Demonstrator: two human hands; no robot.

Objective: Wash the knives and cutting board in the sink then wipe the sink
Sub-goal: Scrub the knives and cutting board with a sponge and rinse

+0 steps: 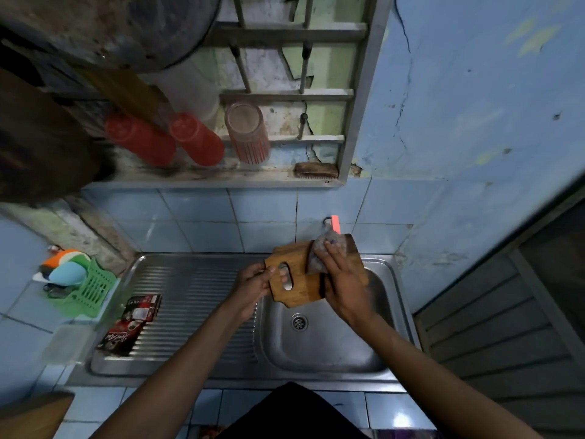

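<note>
Reaching forward from the bottom edge, two bare forearms stretch over a steel sink (319,365) set in a tiled counter. Its round drain (299,322) lies bare in the basin, and the ribbed draining board (196,299) runs off to the left. On the near left of that draining board lies a dark printed packet (133,324). Above the basin, the left hand (253,285) grips the wooden cutting board (297,280) by its left edge, near the slotted handle hole, thumb on the upper face and fingers curled underneath. The cutting board is held in the air, tilted, over the back part of the sink. The right hand (343,282) lies across the right half of the board, fingers spread and pressing a grey scrubbing pad (319,255) flat against the wood. Just behind the board, a tap with a pink handle (335,224) sticks out from the blue wall tiles. Left of the sink, a green plastic basket (90,288) stands on the counter with a few coloured items beside it, too blurred to tell apart. Farther back, a metal shelf (221,180) on the wall carries two red cups (164,139), a clear glass with red stripes (248,133) and a brown brush (316,170).
</note>
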